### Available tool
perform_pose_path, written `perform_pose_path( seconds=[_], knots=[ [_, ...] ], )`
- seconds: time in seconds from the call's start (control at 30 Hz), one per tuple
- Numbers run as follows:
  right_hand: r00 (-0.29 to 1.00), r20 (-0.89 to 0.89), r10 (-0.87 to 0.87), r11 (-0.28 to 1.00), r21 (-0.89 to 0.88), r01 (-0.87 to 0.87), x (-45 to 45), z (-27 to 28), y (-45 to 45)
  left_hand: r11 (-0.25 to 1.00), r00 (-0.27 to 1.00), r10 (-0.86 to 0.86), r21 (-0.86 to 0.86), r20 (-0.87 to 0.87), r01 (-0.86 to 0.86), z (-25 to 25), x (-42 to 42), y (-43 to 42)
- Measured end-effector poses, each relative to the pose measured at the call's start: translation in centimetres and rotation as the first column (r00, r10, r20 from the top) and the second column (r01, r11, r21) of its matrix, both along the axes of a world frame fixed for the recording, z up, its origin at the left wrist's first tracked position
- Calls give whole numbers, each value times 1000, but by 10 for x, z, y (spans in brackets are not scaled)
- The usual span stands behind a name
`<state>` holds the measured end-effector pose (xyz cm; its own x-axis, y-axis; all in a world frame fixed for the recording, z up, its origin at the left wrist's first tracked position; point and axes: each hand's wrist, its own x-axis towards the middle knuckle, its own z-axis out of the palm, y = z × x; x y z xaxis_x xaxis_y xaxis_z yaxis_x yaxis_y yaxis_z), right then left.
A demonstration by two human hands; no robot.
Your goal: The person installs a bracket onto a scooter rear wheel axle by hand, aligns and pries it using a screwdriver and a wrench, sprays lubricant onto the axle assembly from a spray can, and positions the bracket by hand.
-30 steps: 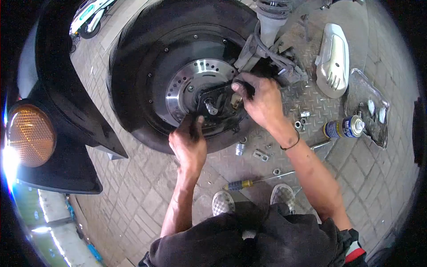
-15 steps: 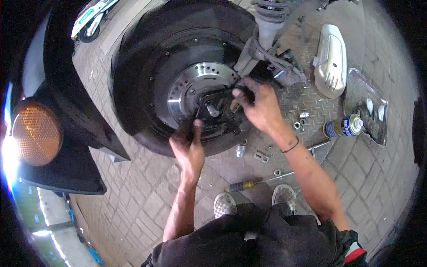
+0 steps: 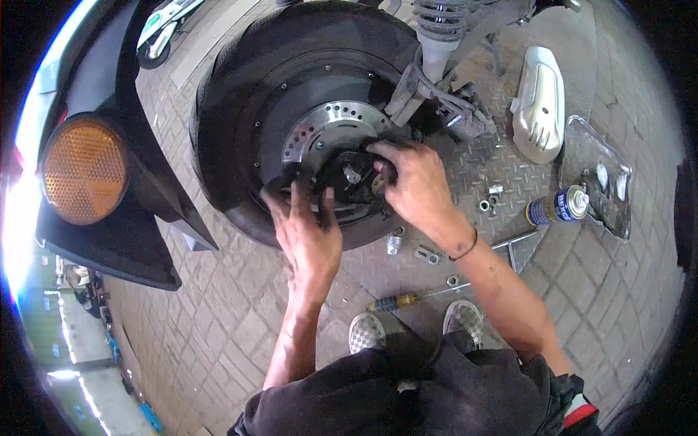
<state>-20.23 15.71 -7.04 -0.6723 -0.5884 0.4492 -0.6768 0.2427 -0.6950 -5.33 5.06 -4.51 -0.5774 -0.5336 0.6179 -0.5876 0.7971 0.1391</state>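
A large black wheel (image 3: 251,156) with a silver perforated brake disc (image 3: 302,134) fills the upper middle. Around its axle end (image 3: 352,174) is a dark plate-like part (image 3: 337,171). My left hand (image 3: 305,236) has its fingers spread at the lower left of this part, over the disc's lower edge. My right hand (image 3: 414,178) is curled at the part's right side, thumb and fingers bent together; what lies between its dark fingertips cannot be made out. A shock absorber (image 3: 436,54) rises behind the right hand.
Right of the wheel are a silver cover (image 3: 539,105), a spray can (image 3: 558,206) and a transparent-looking tray (image 3: 618,211). Nearer lie a socket (image 3: 393,245), a slotted metal piece (image 3: 427,255) and a screwdriver (image 3: 392,302). A black body panel with an orange reflector (image 3: 86,171) stands left.
My left hand's fingers have opened and spread upward over the disc. My right hand has moved slightly left, closer to the axle. The view has shifted, so the wheel and reflector appear farther right.
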Motion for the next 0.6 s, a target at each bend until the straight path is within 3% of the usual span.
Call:
perform_pose_path(
  seconds=[0.03, 0.07, 0.13, 0.2, 0.3, 0.47, 0.6],
  knots=[
    [1000, -6, -15, 998, 64, 15, -2, 3, -1, 961, 995, -99, 255, -32, 104, 1, 0, -4],
    [1000, -13, -27, 991, 127, 29, -3, 6, -2, 963, 995, -94, 252, -31, 99, 0, -2, -8],
    [999, -5, -47, 988, 147, 47, 1, 17, 1, 994, 982, -66, 96, 179, 49, -6, -7, -15],
    [997, -2, -81, 982, 169, 80, -1, 19, 2, 997, 983, -38, 72, 182, 26, -4, -12, -17],
    [997, -69, -41, 987, 153, 51, -6, 8, -2, 990, 993, -59, 136, 101, 45, 12, -14, -13],
    [995, -80, -59, 993, 94, 66, -10, 4, -8, 974, 981, -83, 222, 176, 43, 13, -18, -11],
    [1000, -13, -17, 992, 123, 19, -14, 11, -10, 936, 984, -134, 341, 119, 86, 15, -21, -9]
  ],
)
